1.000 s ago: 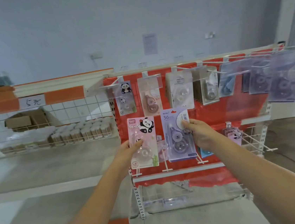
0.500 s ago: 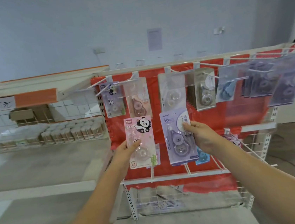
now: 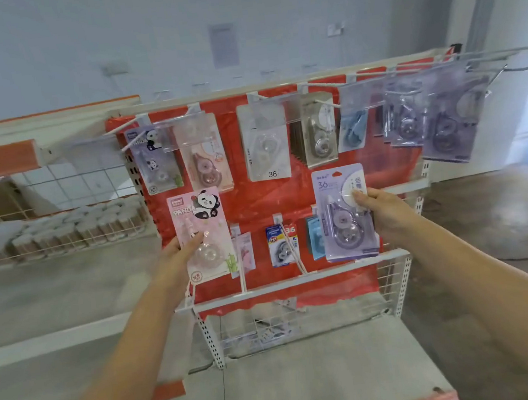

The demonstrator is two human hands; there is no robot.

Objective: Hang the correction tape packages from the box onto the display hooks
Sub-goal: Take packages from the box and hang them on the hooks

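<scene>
- While both arms reached toward the red display panel (image 3: 257, 207), the left hand (image 3: 177, 259) pinched the pink panda package (image 3: 202, 236) low on its left edge, thumb laid across the front of the card and the other fingers hidden behind it.
- That card stood upright, its long axis running straight up from the left grip, so its hang end sat well above the thumb.
- Over on the other side, the right hand (image 3: 386, 212) pinched the lilac 36 package (image 3: 345, 213) at its right edge, thumb on the clear blister, fingers behind the card.
- Its long axis was upright too, with the top notch above and to the left of the right grip.
- Directly above the left grip hung the purple panda package (image 3: 154, 159) on a top hook; the likeness suggested that row as the pink card's place, and the left hand was plainly the nearer one.
- Matching lilac packages (image 3: 444, 120) hung up and to the right of the right grip, well apart from the card it held.
- Lower hooks (image 3: 289, 246) sat between the two grips, carrying a few small packs.
- My read: each card needed to rise, hole leading, toward a hook tip; those tips point out at the viewer, so a card tipped sideways could miss.
- No box showed anywhere in view.
</scene>
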